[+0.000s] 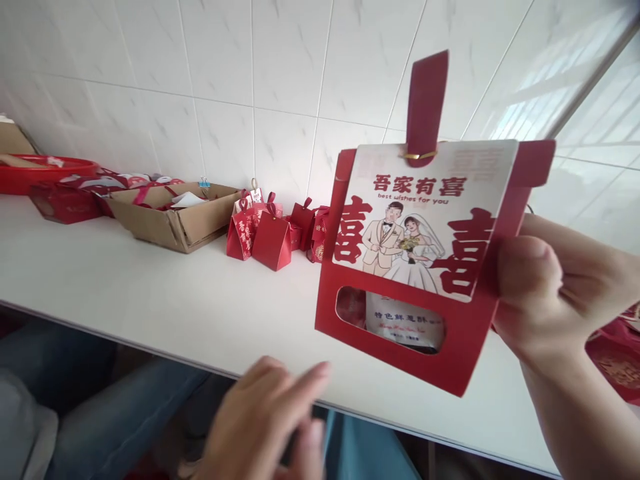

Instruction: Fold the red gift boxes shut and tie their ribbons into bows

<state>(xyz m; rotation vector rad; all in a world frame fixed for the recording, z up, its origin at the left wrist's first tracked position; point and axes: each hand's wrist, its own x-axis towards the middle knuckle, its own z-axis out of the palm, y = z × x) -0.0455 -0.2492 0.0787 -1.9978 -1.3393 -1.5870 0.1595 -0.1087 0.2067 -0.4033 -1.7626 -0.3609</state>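
Note:
My right hand (555, 287) is closed on the right side of a red wedding gift box (400, 373), holding it up above the table. The thumb presses on the front; the other fingers are behind it. A white card (420, 220) with a drawn bride and groom covers its upper front, and a red strap loop (427, 100) rises from the top. Printed packets (403, 320) show through the oval window. Below and left of the box, my left hand (270, 420) is apart from it at the table's front edge, index finger stretched out, holding nothing, slightly blurred.
Several finished red boxes (273, 240) stand by the tiled wall. Left of them are an open cardboard box (185, 223) and a red basin (45, 175). Red bags (617, 357) lie at the far right. Another person's leg (115, 420) shows below the white table (210, 300).

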